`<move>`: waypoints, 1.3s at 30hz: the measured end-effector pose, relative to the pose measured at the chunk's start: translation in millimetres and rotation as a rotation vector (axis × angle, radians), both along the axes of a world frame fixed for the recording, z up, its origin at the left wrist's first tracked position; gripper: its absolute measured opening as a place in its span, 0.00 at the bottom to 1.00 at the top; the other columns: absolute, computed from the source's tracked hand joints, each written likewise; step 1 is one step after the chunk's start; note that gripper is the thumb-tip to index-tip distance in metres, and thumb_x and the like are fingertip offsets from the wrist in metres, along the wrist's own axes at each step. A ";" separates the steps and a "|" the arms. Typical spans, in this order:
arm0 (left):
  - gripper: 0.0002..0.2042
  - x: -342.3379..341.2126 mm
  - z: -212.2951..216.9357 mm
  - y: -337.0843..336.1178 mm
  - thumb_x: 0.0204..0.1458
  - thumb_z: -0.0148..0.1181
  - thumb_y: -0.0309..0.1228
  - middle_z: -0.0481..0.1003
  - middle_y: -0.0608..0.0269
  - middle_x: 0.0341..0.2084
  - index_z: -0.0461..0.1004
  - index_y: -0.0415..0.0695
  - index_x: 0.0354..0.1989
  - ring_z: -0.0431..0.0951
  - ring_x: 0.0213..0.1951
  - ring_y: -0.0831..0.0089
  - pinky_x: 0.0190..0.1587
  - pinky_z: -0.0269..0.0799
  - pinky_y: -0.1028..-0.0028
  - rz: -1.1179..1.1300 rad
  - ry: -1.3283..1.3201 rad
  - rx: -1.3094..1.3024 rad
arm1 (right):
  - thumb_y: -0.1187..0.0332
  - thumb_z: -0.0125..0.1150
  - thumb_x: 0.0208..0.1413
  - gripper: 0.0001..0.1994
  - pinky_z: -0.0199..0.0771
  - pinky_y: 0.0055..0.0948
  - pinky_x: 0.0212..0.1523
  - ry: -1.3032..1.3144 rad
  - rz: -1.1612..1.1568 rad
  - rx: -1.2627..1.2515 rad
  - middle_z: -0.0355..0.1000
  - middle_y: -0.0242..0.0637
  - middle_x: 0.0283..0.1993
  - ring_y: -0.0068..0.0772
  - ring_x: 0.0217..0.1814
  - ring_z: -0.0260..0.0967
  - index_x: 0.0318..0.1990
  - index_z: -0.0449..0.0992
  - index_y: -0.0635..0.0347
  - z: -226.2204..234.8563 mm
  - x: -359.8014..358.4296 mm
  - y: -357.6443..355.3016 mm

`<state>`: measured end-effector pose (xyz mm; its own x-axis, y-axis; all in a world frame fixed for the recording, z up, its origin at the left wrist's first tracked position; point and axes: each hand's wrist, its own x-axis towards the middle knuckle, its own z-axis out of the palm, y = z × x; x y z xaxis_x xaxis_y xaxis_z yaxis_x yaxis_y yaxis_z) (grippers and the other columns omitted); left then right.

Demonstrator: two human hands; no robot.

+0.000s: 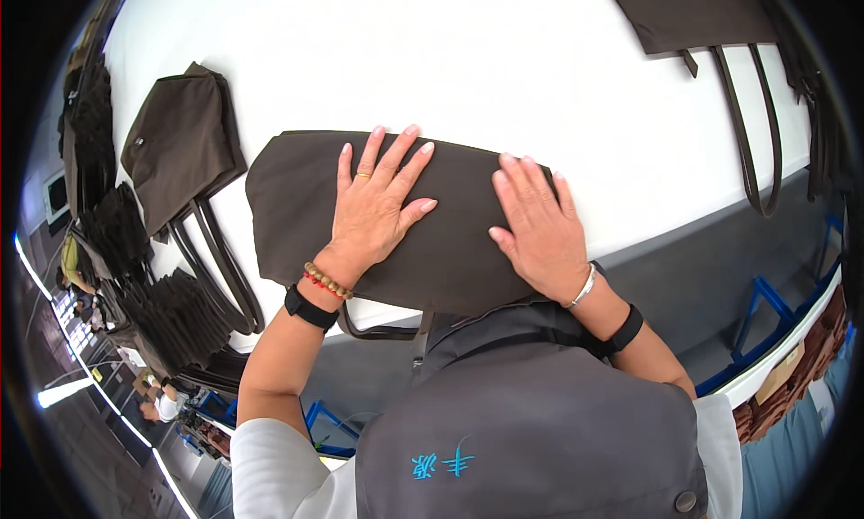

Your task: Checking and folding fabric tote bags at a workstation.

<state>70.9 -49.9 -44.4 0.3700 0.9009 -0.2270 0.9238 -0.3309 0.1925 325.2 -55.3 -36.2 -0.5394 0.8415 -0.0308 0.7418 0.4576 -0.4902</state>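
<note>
A dark brown fabric tote bag (454, 240) lies flat on the white table (378, 51) right before me, with part of a strap looping out at its near edge. My left hand (380, 199) rests flat on the left half of the bag, fingers spread, the tips reaching its far edge. On the bag's right end lies my right hand (540, 226), palm down with the fingers stretched out and the thumb apart. Neither hand grips the cloth. Whatever is beneath the palms is hidden.
Another brown bag (180, 150) with long straps lies to the left, near stacks of dark bags (171, 312). At the far right, a further bag (693, 15) has its straps hanging toward the table's edge. Blue metal frames (765, 321) stand beyond that edge. People work in the left background.
</note>
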 end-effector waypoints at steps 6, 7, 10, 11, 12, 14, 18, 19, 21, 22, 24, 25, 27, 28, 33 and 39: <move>0.32 -5.7 2.1 -3.5 0.56 0.48 0.54 0.52 0.68 0.70 0.58 0.54 0.68 0.47 0.71 0.58 0.69 0.36 0.47 0.033 -0.016 0.007 | 0.52 0.50 0.60 0.32 0.40 0.49 0.72 -0.139 -0.073 -0.011 0.50 0.40 0.74 0.40 0.77 0.42 0.68 0.57 0.61 -17.7 30.6 0.2; 0.32 -7.2 3.2 -4.0 0.56 0.48 0.54 0.52 0.68 0.70 0.58 0.54 0.68 0.47 0.71 0.58 0.69 0.36 0.47 0.044 -0.009 0.015 | 0.52 0.50 0.60 0.32 0.40 0.49 0.72 -0.131 -0.061 -0.003 0.50 0.40 0.74 0.40 0.77 0.42 0.68 0.57 0.61 -17.4 28.5 1.5; 0.32 -7.5 2.9 -5.5 0.53 0.55 0.48 0.55 0.67 0.68 0.59 0.54 0.67 0.50 0.69 0.57 0.68 0.39 0.48 0.065 -0.041 -0.011 | 0.53 0.48 0.62 0.30 0.40 0.49 0.72 -0.028 -0.141 -0.009 0.51 0.39 0.73 0.41 0.76 0.43 0.67 0.58 0.60 -11.6 15.0 -2.4; 0.32 -4.0 0.8 -1.6 0.53 0.55 0.49 0.56 0.66 0.68 0.59 0.54 0.67 0.51 0.69 0.56 0.68 0.40 0.47 0.057 -0.071 -0.025 | 0.54 0.47 0.62 0.29 0.40 0.49 0.72 -0.055 -0.085 0.044 0.51 0.39 0.73 0.42 0.76 0.44 0.67 0.59 0.60 -3.5 12.9 -1.4; 0.32 -2.0 11.5 2.7 0.54 0.55 0.49 0.56 0.66 0.67 0.59 0.54 0.67 0.52 0.68 0.56 0.67 0.41 0.47 0.037 -0.092 0.009 | 0.55 0.46 0.63 0.28 0.41 0.49 0.71 -0.058 -0.034 0.112 0.52 0.38 0.73 0.42 0.76 0.45 0.66 0.59 0.60 6.8 10.0 0.3; 0.33 -1.2 6.7 6.0 0.55 0.53 0.50 0.55 0.65 0.68 0.56 0.53 0.68 0.51 0.69 0.58 0.68 0.43 0.50 0.017 -0.124 -0.009 | 0.55 0.45 0.63 0.28 0.41 0.49 0.71 -0.076 0.021 0.091 0.52 0.39 0.73 0.42 0.76 0.46 0.66 0.60 0.60 -5.7 9.7 3.6; 0.33 -53.2 4.5 10.7 0.60 0.48 0.47 0.53 0.60 0.69 0.51 0.45 0.70 0.52 0.70 0.58 0.69 0.42 0.53 0.234 0.013 0.074 | 0.55 0.45 0.63 0.28 0.43 0.48 0.71 -0.123 0.074 0.063 0.52 0.39 0.73 0.42 0.76 0.46 0.67 0.59 0.59 -15.8 4.6 3.2; 0.32 -71.1 3.2 10.0 0.60 0.48 0.47 0.53 0.60 0.70 0.51 0.46 0.70 0.50 0.70 0.58 0.69 0.42 0.53 0.312 0.000 0.105 | 0.56 0.45 0.63 0.28 0.43 0.49 0.71 -0.131 0.075 0.072 0.51 0.38 0.73 0.42 0.76 0.46 0.67 0.59 0.59 -17.3 2.9 2.9; 0.31 -93.9 1.9 9.9 0.61 0.48 0.44 0.55 0.56 0.68 0.52 0.44 0.69 0.53 0.69 0.57 0.69 0.43 0.54 0.385 0.038 0.161 | 0.56 0.45 0.63 0.28 0.42 0.50 0.71 -0.133 0.076 0.070 0.51 0.39 0.73 0.43 0.76 0.45 0.67 0.58 0.59 -17.8 2.4 2.2; 0.29 -104.6 1.7 11.3 0.61 0.49 0.42 0.56 0.54 0.67 0.53 0.42 0.68 0.55 0.67 0.56 0.68 0.46 0.56 0.464 -0.043 0.176 | 0.56 0.45 0.63 0.28 0.42 0.51 0.71 -0.132 0.076 0.067 0.51 0.39 0.73 0.43 0.76 0.45 0.67 0.58 0.59 -17.9 2.3 2.3; 0.25 -131.0 -1.7 7.9 0.61 0.52 0.37 0.63 0.48 0.60 0.59 0.37 0.64 0.63 0.62 0.54 0.63 0.56 0.63 0.610 -0.265 0.278 | 0.56 0.45 0.63 0.28 0.42 0.52 0.71 -0.122 0.084 0.071 0.51 0.40 0.73 0.44 0.76 0.45 0.67 0.58 0.60 -19.8 2.0 2.6; 0.21 -134.3 0.7 5.7 0.60 0.54 0.37 0.68 0.50 0.54 0.67 0.36 0.56 0.66 0.57 0.57 0.59 0.61 0.68 0.701 -0.344 0.339 | 0.56 0.45 0.63 0.28 0.41 0.53 0.70 -0.119 0.088 0.068 0.52 0.41 0.73 0.44 0.76 0.45 0.67 0.58 0.61 -20.5 4.0 2.2; 0.15 -140.9 4.3 1.7 0.57 0.59 0.37 0.71 0.52 0.42 0.73 0.37 0.45 0.71 0.48 0.59 0.53 0.65 0.68 0.751 -0.462 0.275 | 0.56 0.46 0.63 0.28 0.41 0.54 0.70 -0.109 0.078 0.077 0.52 0.42 0.73 0.45 0.76 0.46 0.67 0.58 0.62 -22.4 6.4 3.0; 0.15 -141.5 5.3 0.7 0.57 0.59 0.37 0.71 0.52 0.42 0.73 0.37 0.45 0.71 0.48 0.59 0.53 0.65 0.68 0.761 -0.462 0.274 | 0.56 0.47 0.63 0.28 0.41 0.54 0.70 -0.082 0.078 0.088 0.53 0.43 0.72 0.46 0.75 0.46 0.66 0.58 0.63 -23.2 6.9 4.0; 0.11 -146.4 -5.1 -5.0 0.58 0.59 0.33 0.73 0.64 0.31 0.72 0.36 0.40 0.72 0.37 0.73 0.45 0.66 0.77 0.947 -0.702 0.158 | 0.61 0.55 0.59 0.26 0.50 0.50 0.65 0.132 -0.029 0.078 0.62 0.47 0.65 0.48 0.66 0.59 0.62 0.63 0.65 -4.1 1.4 14.4; 0.08 -151.2 -7.4 9.9 0.56 0.61 0.32 0.76 0.63 0.26 0.76 0.39 0.34 0.72 0.32 0.74 0.38 0.67 0.75 0.724 -0.485 0.264 | 0.67 0.57 0.59 0.07 0.59 0.35 0.40 0.082 -0.182 0.033 0.67 0.37 0.30 0.40 0.33 0.63 0.36 0.71 0.61 -13.0 -7.8 32.8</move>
<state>-80.4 -40.0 -51.8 -0.3057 0.9507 0.0523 0.7602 0.2106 0.6147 317.4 -22.5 -49.2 -0.3783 0.9250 0.0363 0.7718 0.3368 -0.5393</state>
